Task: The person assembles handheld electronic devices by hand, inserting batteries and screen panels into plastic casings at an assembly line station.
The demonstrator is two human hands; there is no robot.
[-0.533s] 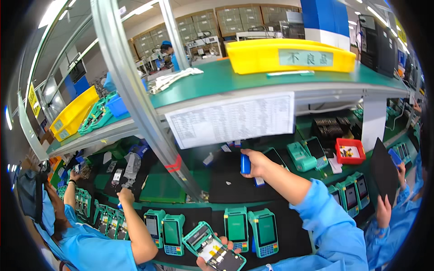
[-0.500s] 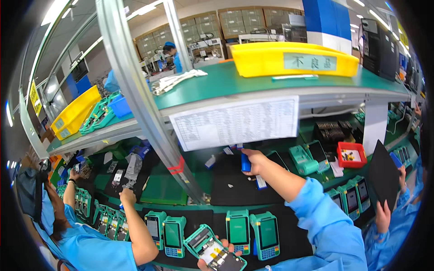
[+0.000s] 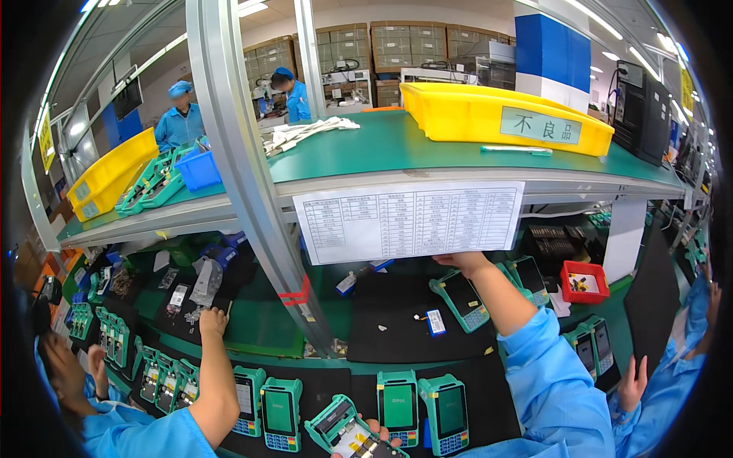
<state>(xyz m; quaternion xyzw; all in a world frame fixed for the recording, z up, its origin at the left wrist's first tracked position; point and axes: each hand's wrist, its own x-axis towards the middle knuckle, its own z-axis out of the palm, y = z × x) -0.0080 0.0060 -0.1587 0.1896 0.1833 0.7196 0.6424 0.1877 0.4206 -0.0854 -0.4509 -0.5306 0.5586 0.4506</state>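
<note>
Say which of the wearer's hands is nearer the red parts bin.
Right hand: left of the red parts bin. Left hand: lower, farther left, holding an opened handheld terminal.

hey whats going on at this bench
The person's left hand holds an opened green handheld device, its insides showing, with two more green devices just to its right. Their right hand is at the lower edge of the hanging printed sheet, partly hidden, so what it holds, if anything, can't be told. A small blue-and-white pack lies on the black mat. At left, a co-worker's hand is beside a plastic bag.
</note>
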